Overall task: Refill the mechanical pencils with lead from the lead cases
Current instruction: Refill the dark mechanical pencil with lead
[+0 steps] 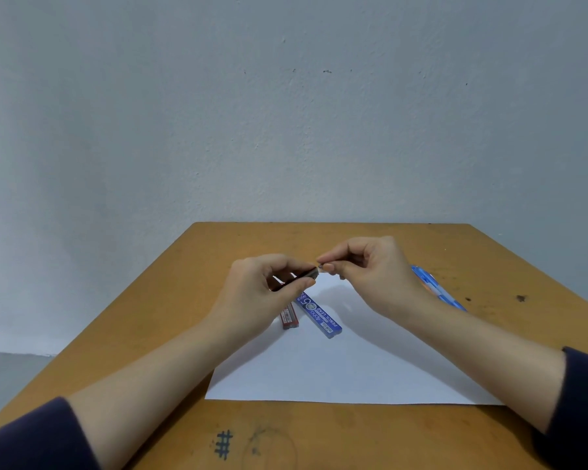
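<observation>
Dark sleeves frame the bottom of the head view, the left sleeve [31, 435] and the right sleeve [581, 395] both pushed back from bare forearms. Between them an inked hash mark [223, 444] sits on the near edge of the wooden table [170, 300]. Beyond it lies a sheet of white paper [336, 371], squared to the table edge.

Both hands are raised over the far part of the sheet and meet in the middle. The left hand [262, 290] is curled, thumb below and fingers above, gripping a dark tube [311, 273] that slants up to the right. Whether this is a pencil or a lead case cannot be told. The right hand [370, 273] has its thumb and forefinger pinched together on a small pale bit [321, 265] at the tube's upper end, with the other fingers folded loosely into the palm. Whether that bit belongs to the tube is too small to tell.

Under the hands, on the paper, a blue lead case [319, 315] printed "PENCIL LEAD" lies at an angle. A red lead case [290, 318] lies just beside it on the left, its far end hidden by the left hand. Blue mechanical pencils [438, 290] rest on the table to the right, partly hidden behind the right wrist. A pale wall [286, 113] rises behind the table
</observation>
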